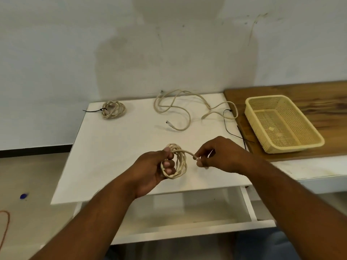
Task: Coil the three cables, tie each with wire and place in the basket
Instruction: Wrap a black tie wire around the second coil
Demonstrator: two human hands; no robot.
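My left hand (150, 169) grips a beige cable wound into a coil (180, 166) above the white table (112, 147), fingers through the loops. My right hand (221, 154) pinches the coil's free end with its plug (196, 158) just right of the coil. A second beige coil (113, 109), tied with a black wire, lies at the table's back left. A third beige cable (180, 107) sprawls loose at the back middle. Two black tie wires (228, 126) lie near the table's right edge. The yellow mesh basket (311, 141) stands empty on the right.
The basket rests on a wooden board (319, 94) to the right of the white table. An open white drawer (187, 212) juts out below the table's front edge. A wall stands right behind the table. Floor with a blue cap (23, 196) lies left.
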